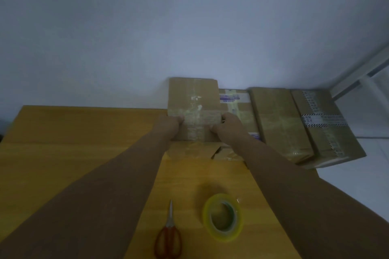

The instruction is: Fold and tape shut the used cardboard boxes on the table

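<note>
Both hands, left hand (171, 125) and right hand (226, 125), grip a taped cardboard box (193, 99) at twelve o'clock; tape roll (223, 217) and scissors (169, 235) lie at six o'clock.

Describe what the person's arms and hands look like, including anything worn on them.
Both forearms are bare from the bottom edge of the picture up to the wrists, with no sleeves showing. The left hand and the right hand wear no gloves. No watch, bracelet or ring can be made out, though the dim, blurry picture could hide small items.

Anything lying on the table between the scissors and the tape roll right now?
No. In the head view, bare yellow table separates the scissors from the tape roll; they lie side by side, apart, nearer the person than the boxes.
</note>
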